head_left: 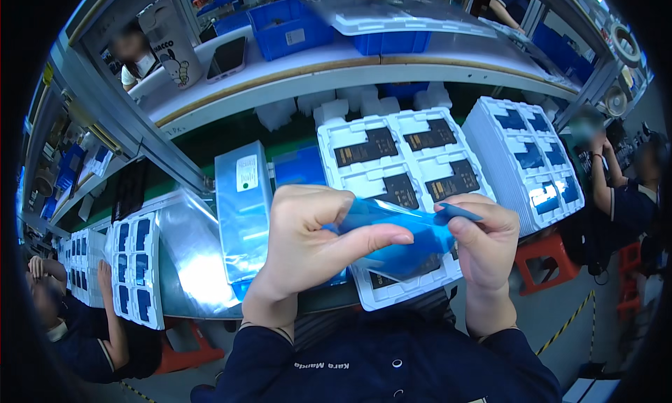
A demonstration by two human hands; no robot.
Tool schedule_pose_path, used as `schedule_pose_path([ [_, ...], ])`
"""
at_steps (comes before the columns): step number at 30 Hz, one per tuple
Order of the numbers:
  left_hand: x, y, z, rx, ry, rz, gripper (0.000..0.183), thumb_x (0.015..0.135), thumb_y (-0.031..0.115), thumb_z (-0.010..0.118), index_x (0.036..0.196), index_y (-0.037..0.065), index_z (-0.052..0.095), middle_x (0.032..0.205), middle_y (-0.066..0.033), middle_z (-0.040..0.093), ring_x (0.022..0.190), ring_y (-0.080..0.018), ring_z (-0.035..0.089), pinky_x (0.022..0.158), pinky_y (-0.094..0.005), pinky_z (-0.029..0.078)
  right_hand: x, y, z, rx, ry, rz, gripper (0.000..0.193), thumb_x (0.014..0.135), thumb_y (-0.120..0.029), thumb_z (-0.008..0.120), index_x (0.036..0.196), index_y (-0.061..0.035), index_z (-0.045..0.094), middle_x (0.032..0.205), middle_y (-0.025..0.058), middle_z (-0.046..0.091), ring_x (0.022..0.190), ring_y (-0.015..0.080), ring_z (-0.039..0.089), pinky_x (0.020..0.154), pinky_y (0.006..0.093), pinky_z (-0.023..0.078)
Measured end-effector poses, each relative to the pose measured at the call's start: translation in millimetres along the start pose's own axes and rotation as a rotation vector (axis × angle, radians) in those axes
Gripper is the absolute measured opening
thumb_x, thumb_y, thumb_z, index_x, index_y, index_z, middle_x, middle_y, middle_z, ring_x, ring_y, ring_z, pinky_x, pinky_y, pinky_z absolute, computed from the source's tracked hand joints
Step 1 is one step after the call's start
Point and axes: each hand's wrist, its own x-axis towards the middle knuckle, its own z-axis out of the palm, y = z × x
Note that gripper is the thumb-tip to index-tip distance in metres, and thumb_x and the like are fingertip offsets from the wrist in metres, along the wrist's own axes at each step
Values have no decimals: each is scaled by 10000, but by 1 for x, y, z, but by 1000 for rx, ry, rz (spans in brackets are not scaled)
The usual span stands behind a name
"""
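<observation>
A translucent blue film sheet (413, 245) is bent and held up between my two hands. My left hand (301, 231) is closed round its left end, thumb lying along the film. With thumb and fingers my right hand (490, 238) pinches the film's right end, where a darker blue corner sticks up. Behind and under the film is a white molded tray (343, 181), its compartments holding black notched flat pieces (365, 148) with printing. My hands and the film hide part of its near rows.
Left of the tray lie a blue film-wrapped stack (241, 193) and clear plastic sheets (192, 256). More stacked white trays (483, 151) stand right. A shelf (294, 78) with blue bins (290, 32) crosses behind. Co-workers sit either side, near red stools (549, 263).
</observation>
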Motion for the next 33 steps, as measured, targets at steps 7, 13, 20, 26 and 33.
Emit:
schedule_pose_path([
  [7,6,-2,-2,121,-100,-26,307,608,167,850,547,29,582,460,-19,492,394,-51,397,390,-214,233,-10,5,-20,268,357,108,196,864,-97,641,1009,35,633,892,123,664,746,125,608,641,249,489],
  [13,-3,0,-53,69,233,-160,121,693,80,724,654,0,642,607,-35,599,571,-78,557,527,-193,384,-30,20,-43,-58,160,448,191,812,30,646,1001,31,618,816,58,649,653,76,591,569,198,483],
  [20,-7,-38,-95,92,642,136,203,908,86,551,1025,-55,639,875,-163,684,808,-178,653,806,-264,476,-51,31,-32,-163,10,590,341,774,63,684,1102,63,589,822,73,663,656,55,597,576,173,473],
  [26,-6,-41,-99,125,654,190,257,940,123,481,1047,-52,635,920,-188,681,888,-203,653,886,-297,453,-46,33,-37,-182,-27,652,299,770,71,683,1055,79,596,816,85,671,638,48,597,559,155,467],
  [33,-2,-38,-87,133,582,224,246,925,110,491,1008,-62,645,885,-191,685,842,-205,661,850,-284,475,-46,32,-34,-201,-40,659,246,767,63,686,1001,76,615,778,72,664,613,35,584,544,146,454],
])
